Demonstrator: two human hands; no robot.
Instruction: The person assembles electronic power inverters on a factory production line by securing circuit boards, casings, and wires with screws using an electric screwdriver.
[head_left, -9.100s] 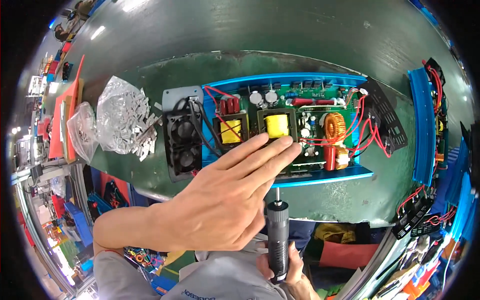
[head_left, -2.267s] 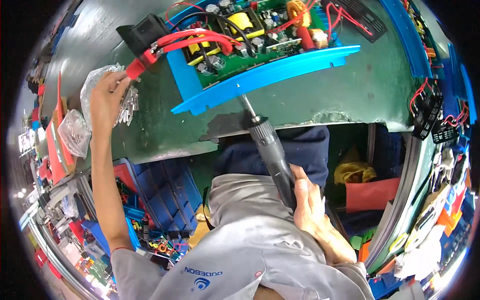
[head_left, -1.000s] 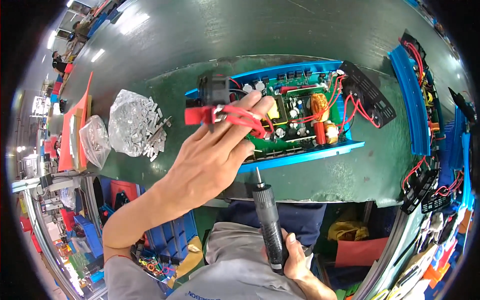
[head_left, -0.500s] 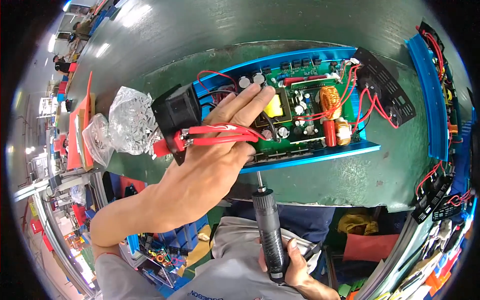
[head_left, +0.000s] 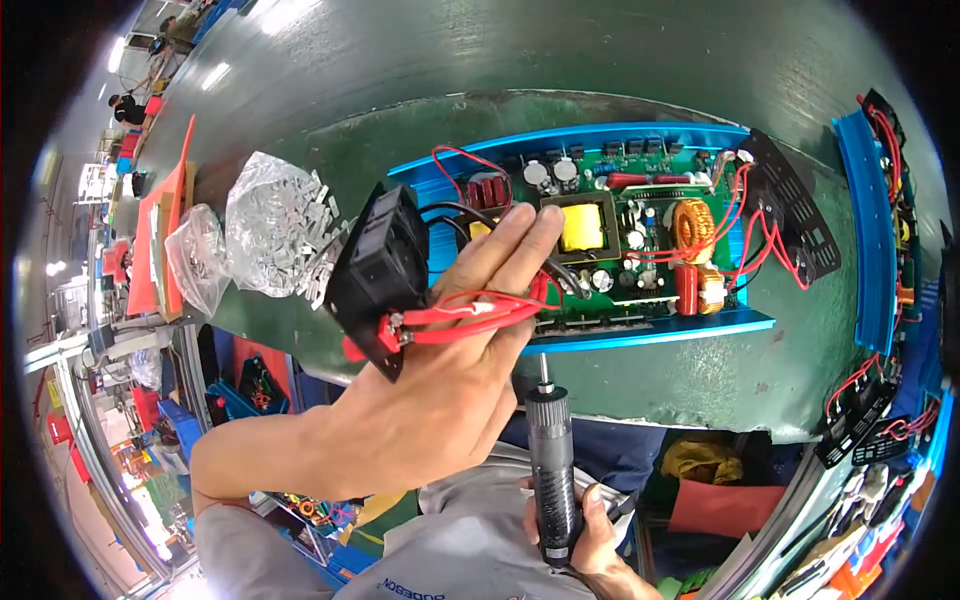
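The left hand (head_left: 430, 420) is lying outstretched over the blue circuit unit (head_left: 660, 334) at the frame's centre, red wires (head_left: 475, 312) crossing its knuckles; at lower centre, the right hand (head_left: 594, 545) is gripping a black screwdriver (head_left: 553, 465).

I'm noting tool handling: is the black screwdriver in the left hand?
No, the right hand grips the black screwdriver.

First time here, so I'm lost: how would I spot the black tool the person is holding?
On the green table, find the blue casing. Just below its near edge, the right hand grips the black tool, a long cylinder. Unlike the boxy black unit and slotted panel, it ends in a thin metal shaft.
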